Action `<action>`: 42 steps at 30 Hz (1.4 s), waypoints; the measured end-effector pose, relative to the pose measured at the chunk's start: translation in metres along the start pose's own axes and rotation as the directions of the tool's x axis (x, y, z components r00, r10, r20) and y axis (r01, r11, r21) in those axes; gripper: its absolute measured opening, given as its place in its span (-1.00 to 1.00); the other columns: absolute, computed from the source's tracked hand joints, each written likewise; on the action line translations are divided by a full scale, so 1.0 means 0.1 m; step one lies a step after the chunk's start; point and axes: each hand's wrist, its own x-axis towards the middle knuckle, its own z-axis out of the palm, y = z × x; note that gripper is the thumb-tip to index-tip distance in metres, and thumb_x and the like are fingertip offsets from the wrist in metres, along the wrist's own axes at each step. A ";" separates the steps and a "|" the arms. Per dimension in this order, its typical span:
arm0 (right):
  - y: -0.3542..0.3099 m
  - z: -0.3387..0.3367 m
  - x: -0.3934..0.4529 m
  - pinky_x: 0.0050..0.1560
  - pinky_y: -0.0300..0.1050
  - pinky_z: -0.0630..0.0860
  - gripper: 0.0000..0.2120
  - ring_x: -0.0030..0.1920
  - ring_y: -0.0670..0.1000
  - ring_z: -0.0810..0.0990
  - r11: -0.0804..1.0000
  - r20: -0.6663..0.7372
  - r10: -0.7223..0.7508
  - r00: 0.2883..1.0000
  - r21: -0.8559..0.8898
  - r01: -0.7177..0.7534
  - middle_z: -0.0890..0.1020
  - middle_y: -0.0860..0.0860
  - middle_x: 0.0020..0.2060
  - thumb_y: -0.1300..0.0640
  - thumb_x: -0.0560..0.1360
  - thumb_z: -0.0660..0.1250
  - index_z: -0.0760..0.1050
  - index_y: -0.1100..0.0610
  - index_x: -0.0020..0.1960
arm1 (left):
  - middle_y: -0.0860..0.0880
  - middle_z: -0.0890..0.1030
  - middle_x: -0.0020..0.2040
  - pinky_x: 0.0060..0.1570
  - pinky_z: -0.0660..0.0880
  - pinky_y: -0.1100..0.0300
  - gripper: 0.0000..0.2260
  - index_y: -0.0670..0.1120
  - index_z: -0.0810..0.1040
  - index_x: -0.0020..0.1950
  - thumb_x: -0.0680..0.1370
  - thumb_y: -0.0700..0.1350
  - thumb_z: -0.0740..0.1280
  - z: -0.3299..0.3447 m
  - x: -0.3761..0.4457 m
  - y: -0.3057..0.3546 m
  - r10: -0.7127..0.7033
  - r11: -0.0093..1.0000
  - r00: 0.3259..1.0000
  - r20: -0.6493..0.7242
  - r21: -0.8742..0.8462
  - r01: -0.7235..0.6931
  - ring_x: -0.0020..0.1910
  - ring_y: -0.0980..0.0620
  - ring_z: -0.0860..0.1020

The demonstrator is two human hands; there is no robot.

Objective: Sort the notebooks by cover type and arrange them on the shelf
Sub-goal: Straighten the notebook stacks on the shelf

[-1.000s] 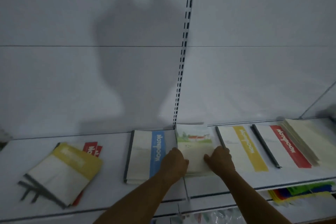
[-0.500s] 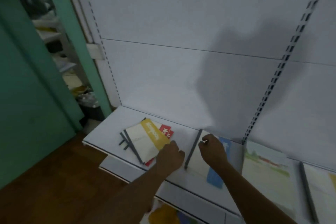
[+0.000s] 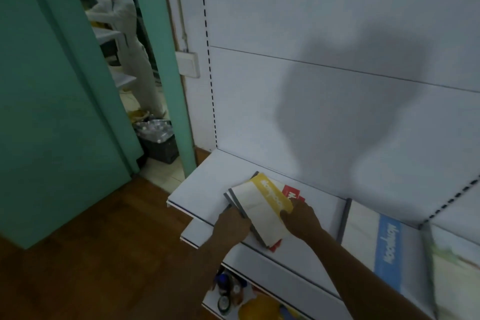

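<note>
Yellow-banded notebooks [image 3: 262, 205], a loose pile left of the blue-banded stack [image 3: 384, 244] on the shelf [image 3: 205, 184], now sit between both hands, left hand [image 3: 231, 226] gripping the spines, right hand [image 3: 301, 218] pinching the far edge, apparently ready for sorting.

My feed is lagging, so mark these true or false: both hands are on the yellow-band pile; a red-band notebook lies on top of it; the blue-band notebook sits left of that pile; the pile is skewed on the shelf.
1. Both hands are on the yellow-band pile: true, left hand at its spine edge, right hand at its right edge.
2. Red-band notebook on top: false, it peeks out underneath.
3. Blue-band notebook left of it: false, it lies to the right.
4. Pile skewed on the shelf: true.
</note>
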 end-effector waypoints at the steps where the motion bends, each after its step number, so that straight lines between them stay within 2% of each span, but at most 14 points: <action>1: 0.00 0.05 0.01 0.10 -0.03 0.55 -0.54 0.08 0.12 0.57 1.000 0.003 0.020 1.000 -0.015 -0.020 0.57 0.12 0.15 -0.01 0.50 0.25 0.39 0.19 0.33 | -0.14 0.62 -0.02 -0.05 0.50 0.16 -0.79 -0.15 0.52 -0.11 0.56 -0.02 0.26 -0.02 0.03 -0.02 0.000 1.000 1.000 0.031 0.007 0.000 0.00 -0.10 0.59; 4: -0.01 0.17 -0.01 0.19 0.02 0.50 -0.49 0.19 0.14 0.48 0.994 0.005 0.087 0.996 -0.063 -0.087 0.47 0.14 0.24 -0.02 0.51 0.25 0.30 0.19 0.38 | -0.10 0.57 -0.27 -0.17 0.56 0.08 -0.70 -0.12 0.41 -0.33 0.56 -0.02 0.27 0.00 0.10 -0.07 -0.001 1.000 0.995 0.101 -0.001 0.001 -0.26 -0.06 0.57; 6: -0.03 0.22 -0.06 0.24 0.04 0.44 -0.44 0.24 0.16 0.39 0.985 -0.031 0.122 0.992 -0.122 -0.125 0.39 0.16 0.27 -0.04 0.51 0.25 0.21 0.19 0.41 | -0.07 0.52 -0.27 -0.30 0.57 0.06 -0.84 -0.12 0.43 -0.20 0.52 -0.08 0.31 0.03 0.13 -0.09 -0.015 0.997 0.993 0.121 -0.074 0.024 -0.31 -0.02 0.54; 8: -0.05 0.27 -0.10 0.24 0.04 0.43 -0.38 0.24 0.16 0.38 0.976 -0.046 0.144 0.989 -0.161 -0.149 0.37 0.17 0.25 -0.09 0.50 0.26 0.17 0.18 0.43 | -0.11 0.54 -0.12 -0.34 0.58 0.08 -0.83 -0.12 0.41 0.05 0.50 -0.14 0.32 0.05 0.13 -0.11 -0.023 0.985 0.991 0.133 -0.168 0.045 -0.21 -0.05 0.55; 12: -0.05 0.31 -0.19 0.16 0.00 0.50 -0.39 0.20 0.16 0.48 0.980 0.018 0.197 0.980 0.026 -0.198 0.44 0.17 0.22 -0.05 0.48 0.33 0.22 0.21 0.40 | -0.20 0.52 0.16 -0.03 0.52 0.12 -0.55 -0.24 0.26 0.34 0.53 -0.15 0.32 0.11 0.12 -0.13 -0.027 0.990 0.989 0.144 -0.130 0.046 0.09 -0.12 0.53; 16: -0.01 0.15 -0.29 -0.02 -0.15 0.47 -0.66 0.11 0.13 0.55 0.972 0.025 0.175 0.984 0.157 -0.177 0.54 0.14 0.13 0.10 0.55 0.23 0.37 0.26 0.25 | -0.20 0.54 0.19 0.02 0.56 0.11 -0.53 -0.29 0.36 0.31 0.50 -0.08 0.38 0.17 0.08 -0.02 -0.021 0.995 0.989 0.144 -0.098 0.035 0.11 -0.12 0.55; 19: 0.13 -0.08 -0.35 -0.09 -0.08 0.52 -0.66 0.03 0.13 0.56 0.932 -0.033 0.251 0.967 0.279 -0.232 0.54 0.15 0.08 0.06 0.52 0.21 0.36 0.25 0.20 | -0.08 0.55 0.12 -0.03 0.54 0.15 -0.66 -0.23 0.43 0.23 0.51 -0.15 0.38 0.24 0.02 0.28 0.068 0.982 0.991 0.116 -0.181 -0.047 0.05 -0.08 0.56; 21: 0.27 -0.28 -0.42 -0.14 -0.07 0.51 -0.68 -0.04 0.12 0.55 0.925 -0.101 0.262 0.960 0.311 -0.220 0.54 0.11 0.00 0.05 0.51 0.21 0.38 0.23 0.17 | -0.12 0.56 0.13 -0.12 0.50 0.16 -0.70 -0.22 0.37 0.24 0.54 -0.21 0.33 0.34 -0.06 0.55 0.102 0.969 0.991 0.091 -0.234 -0.078 0.02 -0.08 0.55; 25: 0.68 -0.75 -0.64 -0.11 -0.12 0.40 -0.70 0.01 0.13 0.53 0.907 -0.236 0.284 0.929 0.380 -0.181 0.50 0.07 -0.03 0.07 0.53 0.22 0.40 0.22 0.18 | -0.24 0.49 0.24 0.11 0.48 0.05 -0.68 -0.23 0.26 0.32 0.59 -0.23 0.22 0.70 -0.32 1.07 0.206 0.954 0.974 0.092 -0.239 -0.179 0.16 -0.20 0.51; 27: 0.96 -0.98 -0.78 -0.06 -0.05 0.48 -0.72 -0.04 0.11 0.54 0.857 -0.283 0.348 0.894 0.484 -0.180 0.54 0.08 -0.05 0.03 0.55 0.20 0.45 0.21 0.13 | -0.21 0.48 0.27 0.19 0.44 0.04 -0.65 -0.19 0.26 0.38 0.61 -0.21 0.20 0.93 -0.46 1.30 0.287 0.934 0.953 0.098 -0.249 -0.255 0.16 -0.16 0.49; 29: 1.27 -1.20 -0.94 -0.08 -0.07 0.49 -0.74 -0.09 0.08 0.56 0.791 -0.326 0.431 0.842 0.585 -0.178 0.58 0.08 -0.07 0.00 0.55 0.19 0.49 0.16 0.08 | -0.15 0.50 0.26 0.12 0.42 0.15 -0.66 -0.13 0.29 0.41 0.63 -0.20 0.16 1.15 -0.64 1.53 0.390 0.904 0.908 0.155 -0.254 -0.345 0.10 -0.06 0.49; 32: 1.75 -1.48 -1.22 -0.11 -0.11 0.46 -0.74 -0.09 0.07 0.54 0.707 -0.356 0.541 0.762 0.684 -0.182 0.57 0.08 -0.04 0.00 0.53 0.22 0.43 0.17 0.08 | -0.10 0.46 0.34 0.13 0.33 0.28 -0.58 -0.07 0.20 0.52 0.65 -0.20 0.12 1.53 -0.86 1.83 0.519 0.851 0.810 0.272 -0.248 -0.463 0.23 -0.05 0.47; 37: 2.29 -1.71 -1.89 -0.03 -0.02 0.52 -0.74 -0.06 0.07 0.55 0.661 -0.451 0.676 0.583 0.721 -0.209 0.55 0.03 -0.06 0.01 0.46 0.24 0.37 0.11 0.08 | -0.16 0.41 0.40 0.04 0.33 0.31 -0.52 0.01 -0.01 0.57 0.67 -0.14 0.07 2.15 -1.38 2.29 0.573 0.817 0.699 0.427 -0.234 -0.527 0.23 -0.07 0.47; 42: 2.58 -1.79 -2.79 0.03 -0.03 0.51 -0.72 0.02 0.06 0.54 0.583 -0.476 0.784 0.398 0.786 -0.207 0.55 0.03 0.06 0.11 0.47 0.23 0.36 0.07 0.17 | -0.21 0.41 0.40 0.06 0.35 0.26 -0.53 0.00 0.00 0.57 0.67 -0.15 0.05 2.65 -2.01 2.59 0.655 0.730 0.522 0.547 -0.278 -0.624 0.27 -0.12 0.46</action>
